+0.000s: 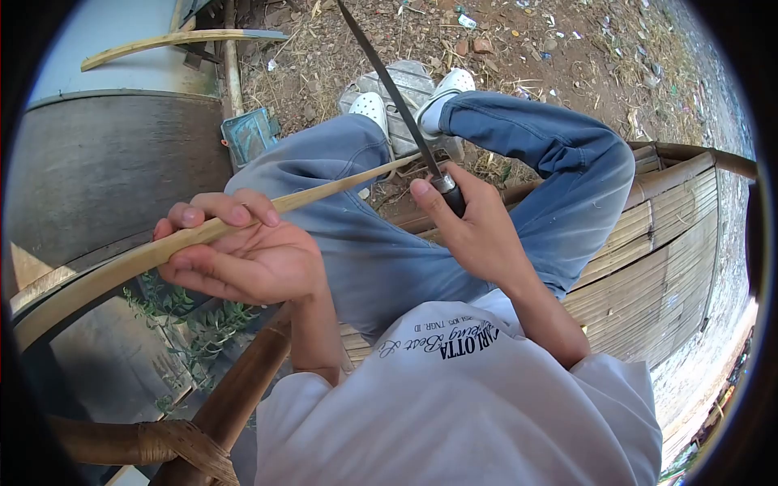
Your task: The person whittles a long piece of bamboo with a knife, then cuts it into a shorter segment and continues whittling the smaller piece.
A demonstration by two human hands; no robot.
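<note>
A long, pale bamboo strip point(324, 191) runs from the lower left, across my left thigh, to between my knees. My left hand point(255, 255) is closed around it, palm up, with the fingers over its top edge. In my right hand point(482, 227) is a knife point(393, 93), gripped by its dark handle just below a metal collar. Its long, narrow blade points up and away from me, over the gap between my legs. The strip's far end lies close beside the base of the blade.
I sit on a bamboo slat bench point(648, 279) with a bamboo pole frame point(243, 389) at its left. Another curved strip point(174, 40) lies at the upper left, above a grey panel point(121, 162). A blue plastic tray point(249, 136) rests on the littered ground point(559, 81). Plants point(211, 324) grow at the left.
</note>
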